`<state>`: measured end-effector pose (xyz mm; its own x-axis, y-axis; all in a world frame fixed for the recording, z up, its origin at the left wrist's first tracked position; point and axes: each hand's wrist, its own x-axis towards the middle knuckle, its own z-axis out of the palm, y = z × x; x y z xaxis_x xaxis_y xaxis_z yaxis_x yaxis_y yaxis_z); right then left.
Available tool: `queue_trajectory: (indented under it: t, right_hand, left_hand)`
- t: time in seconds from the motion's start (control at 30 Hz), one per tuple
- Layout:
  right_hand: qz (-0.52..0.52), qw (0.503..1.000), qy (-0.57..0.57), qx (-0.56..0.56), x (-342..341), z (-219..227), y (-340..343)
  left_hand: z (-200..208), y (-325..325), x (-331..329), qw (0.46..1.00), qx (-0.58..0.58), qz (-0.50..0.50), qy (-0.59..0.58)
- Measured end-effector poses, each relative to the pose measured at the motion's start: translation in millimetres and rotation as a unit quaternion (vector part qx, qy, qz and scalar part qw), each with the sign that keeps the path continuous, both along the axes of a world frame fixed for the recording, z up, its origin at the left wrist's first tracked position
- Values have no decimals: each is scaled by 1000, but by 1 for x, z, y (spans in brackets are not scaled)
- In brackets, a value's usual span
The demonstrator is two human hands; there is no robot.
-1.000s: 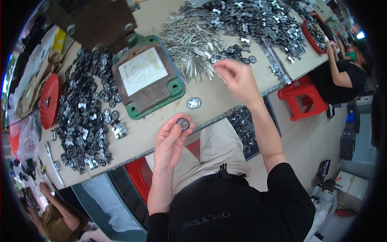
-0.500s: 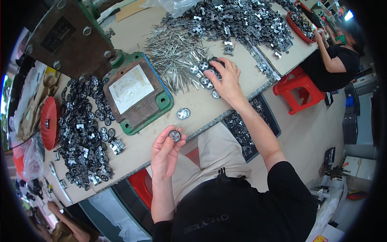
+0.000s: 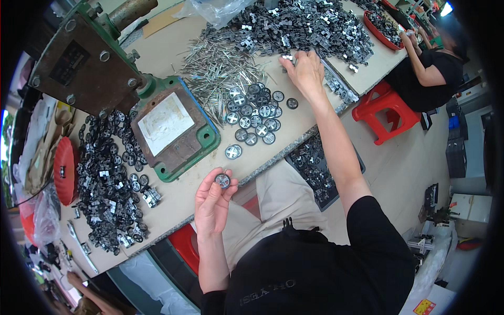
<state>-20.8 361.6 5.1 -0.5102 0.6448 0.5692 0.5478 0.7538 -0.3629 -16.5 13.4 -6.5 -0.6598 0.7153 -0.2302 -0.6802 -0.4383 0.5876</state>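
My left hand (image 3: 211,205) pinches a small black toy wheel (image 3: 222,181) with silver spokes between thumb and fingers, above the table's front edge. My right hand (image 3: 305,73) reaches over the table, thumb apart from the bent fingers. A small black-and-silver part (image 3: 287,59) shows between its thumb and forefinger; the fingertips are partly hidden. Between the hands lies a loose group of wheels (image 3: 255,116) with silver spokes. A couple of wheels (image 3: 233,151) overlap nearest my left hand.
A green press (image 3: 184,165) stands left of a heap of metal pins (image 3: 220,68). Black-and-silver parts are piled at the back (image 3: 310,31) and left (image 3: 107,205). A red stool (image 3: 386,113) and a co-worker (image 3: 433,68) are at right. A dark tray (image 3: 315,168) sits below the table edge.
My right hand has let go of the cluster of wheels, which now lie spread on the table, and has moved away to the small parts. My left hand still holds its wheel.
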Motion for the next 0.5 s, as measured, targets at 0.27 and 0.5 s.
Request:
queue_trajectory:
  t: [0.27,0.5]
  right_hand:
    - [126,957,16,-259,16,11,-17]
    - [233,961,-24,-144,24,9,-12]
  left_hand:
    - [1,1,-1,1000,-1,5,-4]
    - [3,1,1,1000,15,12,-18]
